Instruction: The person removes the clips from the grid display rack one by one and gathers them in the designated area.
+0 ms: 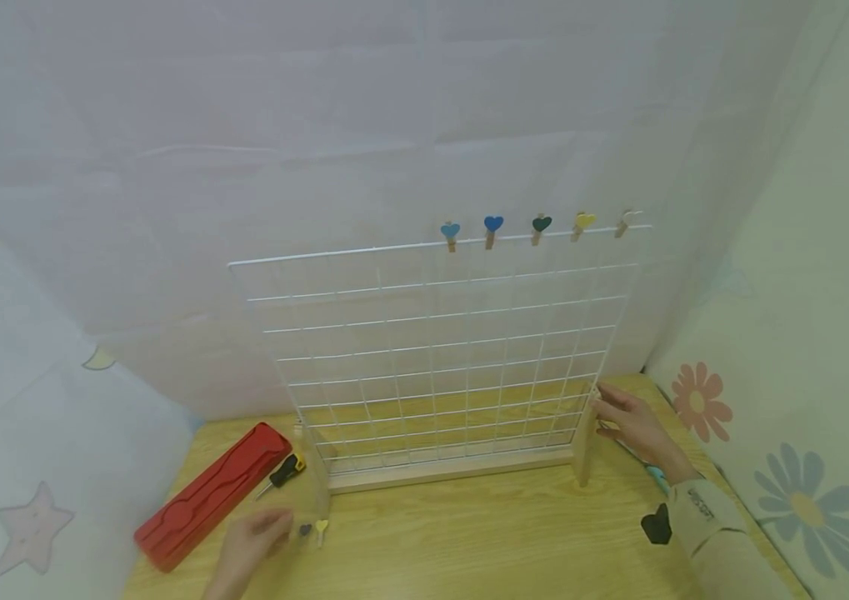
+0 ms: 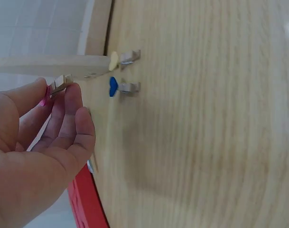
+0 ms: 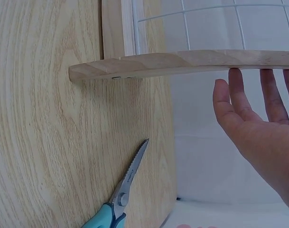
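Observation:
Between thumb and fingertips, my left hand (image 1: 253, 540) pinches a small wooden clothespin (image 2: 61, 83) with a pink piece, raised over the table. Near it on the wood lie a clothespin with a yellow heart (image 2: 114, 61) and one with a blue heart (image 2: 113, 87). My right hand (image 1: 637, 427), fingers spread and loosely bent, touches the wooden side post (image 3: 182, 61) of a white wire grid rack (image 1: 319, 257) with its fingertips. Along the right half of the rack's top bar sit several heart clothespins, among them a light blue (image 1: 450, 230) and a green one (image 1: 541, 223).
A red case (image 1: 214, 493) lies at the left, with a black and yellow screwdriver (image 1: 287, 470) beside it. Scissors with teal handles (image 3: 104, 217) rest outside the right post. Patterned cloth walls (image 1: 806, 333) enclose the table (image 1: 484, 542) on the sides.

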### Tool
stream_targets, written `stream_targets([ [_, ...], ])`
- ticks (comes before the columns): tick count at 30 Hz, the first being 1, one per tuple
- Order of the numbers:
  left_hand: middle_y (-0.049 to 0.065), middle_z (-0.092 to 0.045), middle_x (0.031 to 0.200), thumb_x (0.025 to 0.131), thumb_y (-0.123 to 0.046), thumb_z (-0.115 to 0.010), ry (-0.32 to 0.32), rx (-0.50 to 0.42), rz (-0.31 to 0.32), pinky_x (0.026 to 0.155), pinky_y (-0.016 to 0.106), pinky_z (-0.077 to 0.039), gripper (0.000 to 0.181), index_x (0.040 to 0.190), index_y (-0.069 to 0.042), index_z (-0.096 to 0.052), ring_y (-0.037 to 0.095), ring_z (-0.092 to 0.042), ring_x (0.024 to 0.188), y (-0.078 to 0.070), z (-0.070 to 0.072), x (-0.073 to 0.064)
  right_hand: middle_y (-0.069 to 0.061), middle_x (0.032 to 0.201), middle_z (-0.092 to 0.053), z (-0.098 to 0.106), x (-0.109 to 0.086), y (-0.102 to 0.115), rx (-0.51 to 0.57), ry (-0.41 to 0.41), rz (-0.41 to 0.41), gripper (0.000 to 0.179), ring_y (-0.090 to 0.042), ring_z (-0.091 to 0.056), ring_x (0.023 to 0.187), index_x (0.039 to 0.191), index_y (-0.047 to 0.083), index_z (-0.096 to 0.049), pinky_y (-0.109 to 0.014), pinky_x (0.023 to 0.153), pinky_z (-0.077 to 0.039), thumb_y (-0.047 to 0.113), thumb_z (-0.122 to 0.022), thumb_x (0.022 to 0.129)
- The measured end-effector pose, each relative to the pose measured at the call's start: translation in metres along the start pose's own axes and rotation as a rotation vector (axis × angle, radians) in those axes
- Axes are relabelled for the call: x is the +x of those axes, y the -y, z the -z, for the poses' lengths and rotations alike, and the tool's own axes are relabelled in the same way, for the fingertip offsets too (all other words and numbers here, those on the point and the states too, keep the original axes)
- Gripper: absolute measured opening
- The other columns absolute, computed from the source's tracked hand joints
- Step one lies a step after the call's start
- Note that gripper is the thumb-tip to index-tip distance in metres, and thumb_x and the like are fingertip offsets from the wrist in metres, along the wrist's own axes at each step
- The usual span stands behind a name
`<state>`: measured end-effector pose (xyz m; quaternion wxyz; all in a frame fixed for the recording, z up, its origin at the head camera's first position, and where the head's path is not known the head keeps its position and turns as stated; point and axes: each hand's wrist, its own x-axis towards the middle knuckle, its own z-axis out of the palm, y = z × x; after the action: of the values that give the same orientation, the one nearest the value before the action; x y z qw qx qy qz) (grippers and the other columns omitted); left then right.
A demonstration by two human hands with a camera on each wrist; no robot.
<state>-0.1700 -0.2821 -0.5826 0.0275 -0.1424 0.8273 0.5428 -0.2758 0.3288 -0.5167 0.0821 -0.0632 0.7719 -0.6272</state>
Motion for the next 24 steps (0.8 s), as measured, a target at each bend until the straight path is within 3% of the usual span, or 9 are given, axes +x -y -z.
stream_targets([
  [5,0.016,-0.070,0.102,0.091,-0.024,-0.067,0.021,0.094,0.032,0.068,0.032,-0.055,0.039,0.115,0.008,-0.065,0.017,-0.065,0.083,0.014,0.001,0.002,-0.029,0.149,-0.024,0.001,0.001,-0.002,0.017,0.002,-0.005,0.068,0.003,-0.054,0.104,0.152,0.002,-0.016,-0.039,0.092,-0.050,0.029,-0.050,0.101],
  [11,0.015,-0.070,0.098,0.089,-0.023,-0.068,0.026,0.125,0.049,0.066,0.033,-0.054,0.037,0.110,0.007,-0.067,0.017,-0.064,0.081,0.026,0.000,0.008,-0.030,0.150,-0.023,0.001,0.001,-0.001,0.020,0.002,-0.004,0.068,0.003,-0.054,0.103,0.152,0.001,-0.015,-0.038,0.092,-0.050,0.029,-0.050,0.101],
  [17,0.011,-0.071,0.092,0.088,-0.023,-0.069,0.017,0.234,0.001,0.065,0.030,-0.052,0.032,0.104,0.004,-0.070,0.015,-0.065,0.078,0.033,0.001,0.015,-0.029,0.151,-0.020,0.001,0.001,-0.001,0.019,0.004,-0.010,0.068,0.004,-0.053,0.104,0.152,0.001,-0.014,-0.040,0.093,-0.049,0.029,-0.050,0.101],
  [24,0.008,-0.072,0.091,0.086,-0.026,-0.071,0.019,0.362,-0.075,0.074,0.038,-0.052,0.026,0.097,-0.002,-0.074,0.019,-0.066,0.083,0.039,0.001,0.020,-0.029,0.151,-0.021,0.000,0.002,-0.002,0.019,0.001,0.001,0.067,0.003,-0.053,0.105,0.152,0.001,-0.015,-0.039,0.091,-0.050,0.028,-0.050,0.102],
])
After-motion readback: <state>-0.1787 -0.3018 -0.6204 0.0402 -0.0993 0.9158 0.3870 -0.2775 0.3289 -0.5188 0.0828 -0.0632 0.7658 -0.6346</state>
